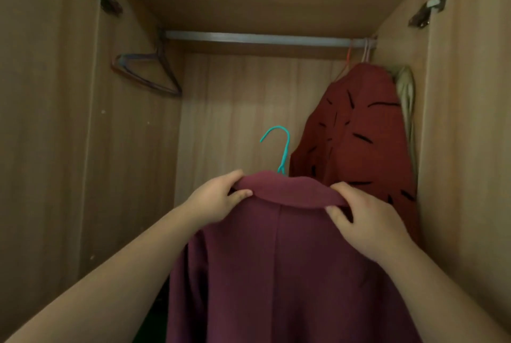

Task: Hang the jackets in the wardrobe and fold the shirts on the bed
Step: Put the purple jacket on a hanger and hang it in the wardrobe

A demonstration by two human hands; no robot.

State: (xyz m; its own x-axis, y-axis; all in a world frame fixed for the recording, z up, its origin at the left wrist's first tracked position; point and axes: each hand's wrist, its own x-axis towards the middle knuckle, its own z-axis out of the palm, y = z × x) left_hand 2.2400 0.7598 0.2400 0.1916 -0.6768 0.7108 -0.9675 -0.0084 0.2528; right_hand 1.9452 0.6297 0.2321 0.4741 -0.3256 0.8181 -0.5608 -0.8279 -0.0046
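A maroon jacket [276, 259] hangs on a teal hanger [282, 146], held up inside the open wardrobe, well below the metal rail [262, 38]. My left hand [218, 199] grips the left end of its collar. At the collar's right end, my right hand [367, 226] pinches the fabric. The hanger's hook sticks up above the collar and touches nothing.
A red jacket with black marks [356, 135] hangs at the rail's right end, with a beige garment [406, 93] behind it. Empty dark hangers [149, 71] hang at the rail's left end. Wardrobe doors [41, 121] stand open on both sides.
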